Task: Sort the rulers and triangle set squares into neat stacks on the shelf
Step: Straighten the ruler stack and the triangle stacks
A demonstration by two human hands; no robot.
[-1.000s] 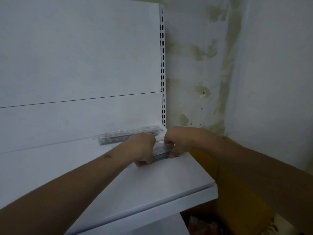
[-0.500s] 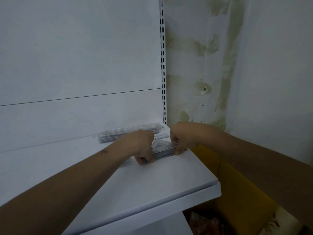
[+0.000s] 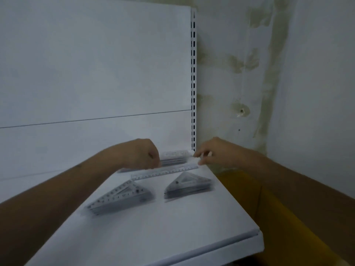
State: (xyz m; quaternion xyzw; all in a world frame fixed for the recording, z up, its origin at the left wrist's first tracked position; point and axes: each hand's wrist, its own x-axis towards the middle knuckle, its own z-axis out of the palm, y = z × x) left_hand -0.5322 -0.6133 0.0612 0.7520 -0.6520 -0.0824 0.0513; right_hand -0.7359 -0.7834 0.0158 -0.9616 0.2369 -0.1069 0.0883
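On the white shelf [image 3: 146, 233] two stacks of clear triangle set squares lay side by side near the middle of the surface: the left stack of set squares [image 3: 120, 197] was the longer, flatter one, with its printed scale facing up, and the right stack of set squares [image 3: 187, 186] sat just beside it toward the right edge, apart from it. Behind both, a single ruler [image 3: 165, 172] lay flat, running across the shelf toward the right edge, its far end close to the back right corner. Further back, along the back edge and against the back panel [image 3: 92, 73], rested a stack of rulers [image 3: 174, 157]. The left hand [image 3: 140, 155] was at the left end of that stack with its fingers curled into a fist; whether they actually gripped the rulers could not be told, since the knuckles hid the contact. The right hand [image 3: 210, 153] hovered at the back right corner, by the stack's right end and the slotted upright [image 3: 193, 83], its fingers loosely bent and spread, with something pale showing between the fingertips that was too blurred to identify. A stained wall [image 3: 259, 73] stood to the right of the shelf, and a yellow surface [image 3: 269, 217] showed below the right edge.
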